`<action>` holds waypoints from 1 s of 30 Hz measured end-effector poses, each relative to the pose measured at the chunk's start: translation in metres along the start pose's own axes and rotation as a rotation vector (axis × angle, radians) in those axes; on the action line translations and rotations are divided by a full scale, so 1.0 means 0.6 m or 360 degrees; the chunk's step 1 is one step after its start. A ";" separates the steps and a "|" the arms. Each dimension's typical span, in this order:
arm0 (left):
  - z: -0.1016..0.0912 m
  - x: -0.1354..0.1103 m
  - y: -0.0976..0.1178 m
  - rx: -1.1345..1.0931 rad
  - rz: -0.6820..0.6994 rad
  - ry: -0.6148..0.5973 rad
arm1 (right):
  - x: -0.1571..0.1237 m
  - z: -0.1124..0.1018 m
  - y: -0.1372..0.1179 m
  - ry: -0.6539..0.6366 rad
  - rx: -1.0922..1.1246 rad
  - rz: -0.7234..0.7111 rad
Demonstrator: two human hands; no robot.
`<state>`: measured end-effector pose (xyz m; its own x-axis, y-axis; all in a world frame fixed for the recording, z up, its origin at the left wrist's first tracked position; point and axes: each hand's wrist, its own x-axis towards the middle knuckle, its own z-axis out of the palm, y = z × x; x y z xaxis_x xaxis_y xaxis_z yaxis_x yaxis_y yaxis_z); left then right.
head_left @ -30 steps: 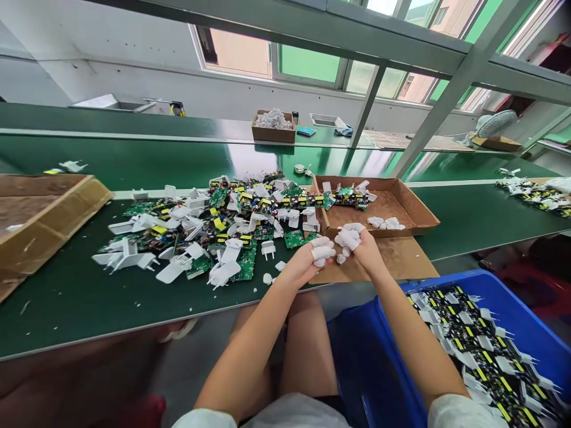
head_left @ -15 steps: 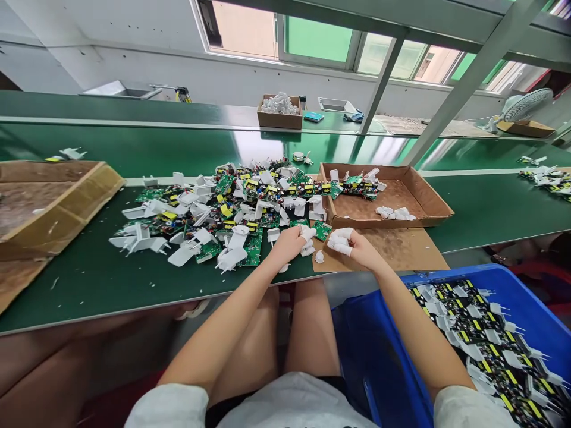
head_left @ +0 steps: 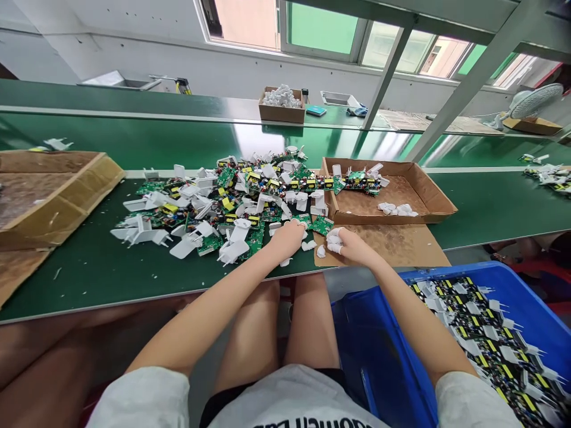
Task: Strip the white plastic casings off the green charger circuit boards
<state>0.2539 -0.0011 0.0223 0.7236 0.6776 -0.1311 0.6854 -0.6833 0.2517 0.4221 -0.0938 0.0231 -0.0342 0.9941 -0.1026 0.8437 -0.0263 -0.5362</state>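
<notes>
My left hand (head_left: pixel 288 238) reaches to the near right edge of a heap of green circuit boards with white plug housings (head_left: pixel 236 205). Its fingers point away from me and are mostly hidden, close against a green board (head_left: pixel 303 220). My right hand (head_left: pixel 350 245) is closed, its fingers wrapped in white finger covers and curled together over the cardboard sheet (head_left: pixel 392 246). What it holds, if anything, cannot be made out. Just beyond it lies another green circuit board (head_left: pixel 322 224). Small white crumpled pieces (head_left: pixel 307 245) lie between my hands.
An open cardboard box (head_left: pixel 432 211) with a row of boards stands behind my right hand. At lower right is a blue bin (head_left: pixel 495 268) packed with boards. Another cardboard box (head_left: pixel 84 196) stands at left. A box of white pieces (head_left: pixel 282 113) sits at the back.
My left hand has moved slightly left and away from me, its covered fingertips now largely out of sight at the heap. The right hand stays near the same spot. My view has shifted slightly.
</notes>
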 end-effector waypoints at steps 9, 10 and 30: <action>-0.004 0.000 -0.007 0.0254 -0.0035 -0.0053 | -0.003 0.006 -0.002 0.0221 -0.0159 0.0331; -0.008 -0.002 -0.007 0.0256 -0.0032 -0.0089 | -0.003 0.004 -0.002 0.0201 -0.0194 0.0343; -0.030 -0.020 -0.008 0.0295 -0.0001 -0.0195 | 0.002 -0.025 -0.037 -0.0237 -0.0902 -0.0005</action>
<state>0.2405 -0.0010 0.0397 0.7197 0.6479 -0.2497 0.6810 -0.7287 0.0721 0.4118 -0.0906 0.0475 -0.0775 0.9675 -0.2405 0.9969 0.0776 -0.0091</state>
